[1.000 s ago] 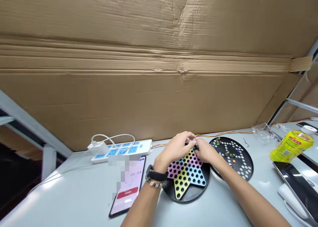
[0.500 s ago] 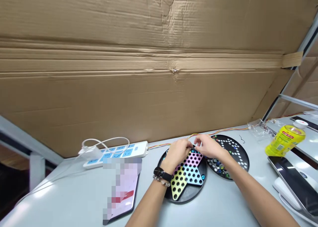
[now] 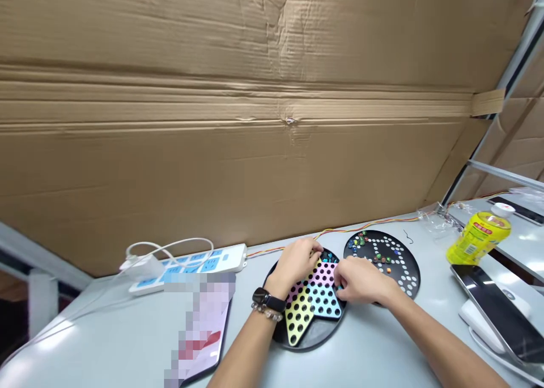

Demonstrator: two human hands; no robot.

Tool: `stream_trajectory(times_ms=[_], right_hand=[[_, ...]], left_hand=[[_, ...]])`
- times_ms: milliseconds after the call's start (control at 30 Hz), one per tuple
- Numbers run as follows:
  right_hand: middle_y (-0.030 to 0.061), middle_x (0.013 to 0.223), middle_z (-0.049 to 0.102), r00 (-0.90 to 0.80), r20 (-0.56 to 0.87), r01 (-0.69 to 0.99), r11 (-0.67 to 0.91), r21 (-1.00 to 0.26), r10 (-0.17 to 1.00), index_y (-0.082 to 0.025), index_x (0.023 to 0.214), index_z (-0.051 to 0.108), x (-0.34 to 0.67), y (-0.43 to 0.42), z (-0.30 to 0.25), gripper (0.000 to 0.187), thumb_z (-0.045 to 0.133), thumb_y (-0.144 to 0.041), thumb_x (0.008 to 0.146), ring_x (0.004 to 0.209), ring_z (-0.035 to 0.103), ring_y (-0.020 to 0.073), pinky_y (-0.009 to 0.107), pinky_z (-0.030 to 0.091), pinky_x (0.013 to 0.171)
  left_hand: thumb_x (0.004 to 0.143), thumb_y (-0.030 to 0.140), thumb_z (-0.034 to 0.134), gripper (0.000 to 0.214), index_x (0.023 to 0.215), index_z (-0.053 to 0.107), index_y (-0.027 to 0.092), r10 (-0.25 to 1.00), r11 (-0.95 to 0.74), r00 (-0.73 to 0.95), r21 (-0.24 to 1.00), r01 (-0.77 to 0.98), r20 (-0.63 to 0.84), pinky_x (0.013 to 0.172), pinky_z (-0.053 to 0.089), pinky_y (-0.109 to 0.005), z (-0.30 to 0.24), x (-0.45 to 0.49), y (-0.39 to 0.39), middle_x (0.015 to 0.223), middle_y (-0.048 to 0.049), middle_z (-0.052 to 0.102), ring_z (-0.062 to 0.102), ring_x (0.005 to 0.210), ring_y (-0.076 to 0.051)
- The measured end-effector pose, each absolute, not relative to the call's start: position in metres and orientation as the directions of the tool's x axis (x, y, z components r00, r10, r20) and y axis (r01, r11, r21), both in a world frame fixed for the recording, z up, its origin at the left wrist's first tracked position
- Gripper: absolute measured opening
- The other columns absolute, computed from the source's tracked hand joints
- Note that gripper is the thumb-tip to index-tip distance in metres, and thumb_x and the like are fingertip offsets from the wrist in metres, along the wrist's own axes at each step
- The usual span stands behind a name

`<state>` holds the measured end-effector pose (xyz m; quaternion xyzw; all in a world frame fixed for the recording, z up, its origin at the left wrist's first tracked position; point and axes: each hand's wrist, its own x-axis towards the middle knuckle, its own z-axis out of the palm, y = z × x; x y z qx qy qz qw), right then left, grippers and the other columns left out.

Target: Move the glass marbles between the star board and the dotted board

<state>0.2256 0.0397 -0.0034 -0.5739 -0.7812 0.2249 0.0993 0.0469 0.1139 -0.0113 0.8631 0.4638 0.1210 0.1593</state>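
A Chinese checkers board (image 3: 314, 325), a round black tray with a pink, blue and yellow star full of holes, lies in front of me. My left hand (image 3: 296, 265) rests over its upper left part, fingers curled down and pinched near the far rim; what they hold is hidden. At the right side, my right hand (image 3: 361, 278) has its fingers closed by the tip where pink and blue meet. I cannot make out what is between them. Several teal marbles (image 3: 328, 256) sit in the groove between the hands.
Behind my right hand lies a round black board (image 3: 408, 263) with white dots and coloured marbles. Farther right stand a yellow drink bottle (image 3: 479, 236) and a dark phone (image 3: 497, 311). A power strip (image 3: 229, 259) and a tablet (image 3: 212, 331) are left; a cardboard wall (image 3: 212, 173) rises behind.
My right hand has moved from the star's far side toward me, to its right edge. My left hand stays over the upper left. The view has shifted slightly.
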Motion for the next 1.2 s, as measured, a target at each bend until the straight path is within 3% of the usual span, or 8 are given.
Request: stream_trajectory(times_ms=[133,200,367,567,833,967,1200], right_hand=[[0.0012,0.072,0.065,-0.152,0.101,0.784,0.182,-0.594,0.983,-0.021,0.082,0.074,0.229,0.061,-0.013,0.012,0.063,-0.025,0.082,0.069,0.056,0.0169,0.027,0.038,0.065],[0.0032,0.083,0.067,-0.109,0.170,0.786,0.189,-0.589,0.979,-0.021,0.093,0.075,0.225,0.070,-0.023,0.016,0.061,-0.028,0.087,0.080,0.059,0.0188,0.029,0.041,0.074],[0.0057,0.092,0.063,-0.181,0.157,0.834,0.236,-0.499,0.971,-0.023,0.101,0.076,0.213,0.073,-0.041,0.023,0.056,-0.030,0.094,0.088,0.059,0.0202,0.029,0.043,0.076],[0.0071,0.101,0.063,-0.179,0.178,0.847,0.244,-0.473,0.968,-0.022,0.110,0.074,0.216,0.063,-0.037,0.027,0.051,-0.022,0.095,0.094,0.060,0.0203,0.029,0.045,0.079],[0.0084,0.103,0.061,-0.235,0.173,0.865,0.287,-0.413,0.957,-0.020,0.107,0.073,0.222,0.057,-0.041,0.025,0.053,-0.028,0.096,0.095,0.057,0.0216,0.032,0.045,0.084],[0.0090,0.108,0.061,-0.272,0.232,0.820,0.351,-0.453,0.934,-0.020,0.112,0.071,0.230,0.058,-0.046,0.024,0.056,-0.028,0.094,0.101,0.057,0.0226,0.034,0.045,0.089],[0.0094,0.108,0.064,0.002,0.396,0.757,0.257,-0.600,0.918,-0.018,0.107,0.069,0.264,0.068,-0.038,0.026,0.046,-0.018,0.095,0.103,0.060,0.0215,0.034,0.045,0.096]], left_hand=[[0.091,0.020,0.051,0.028,0.102,0.076,0.022,0.846,-0.510,0.528,0.388,0.767,0.069,0.090,0.049,-0.031,-0.009,0.044,0.114,0.110,-0.0054,0.076,0.068,0.104,-0.025],[0.091,0.021,0.051,0.027,0.102,0.076,0.024,0.848,-0.508,0.526,0.388,0.769,0.067,0.090,0.049,-0.031,-0.007,0.043,0.114,0.110,-0.0049,0.076,0.068,0.104,-0.024],[0.090,0.018,0.051,0.028,0.102,0.075,0.024,0.841,-0.514,0.539,0.387,0.765,0.051,0.086,0.050,-0.030,-0.006,0.042,0.114,0.109,-0.0042,0.077,0.069,0.101,-0.023],[0.090,0.018,0.049,0.030,0.103,0.075,0.023,0.832,-0.525,0.553,0.384,0.759,0.045,0.088,0.050,-0.032,-0.005,0.041,0.114,0.110,-0.0050,0.076,0.069,0.104,-0.025],[0.088,0.018,0.052,0.030,0.106,0.075,0.025,0.792,-0.578,0.609,0.373,0.726,0.041,0.091,0.050,-0.032,-0.009,0.052,0.109,0.111,-0.0054,0.075,0.068,0.106,-0.025],[0.087,0.018,0.054,0.031,0.109,0.074,0.024,0.781,-0.593,0.623,0.355,0.722,0.039,0.093,0.049,-0.033,-0.010,0.054,0.108,0.114,-0.0074,0.073,0.066,0.108,-0.025],[0.086,0.018,0.054,0.032,0.110,0.075,0.025,0.781,-0.594,0.623,0.348,0.725,0.036,0.098,0.047,-0.033,-0.012,0.053,0.109,0.117,-0.0060,0.072,0.065,0.111,-0.025]])
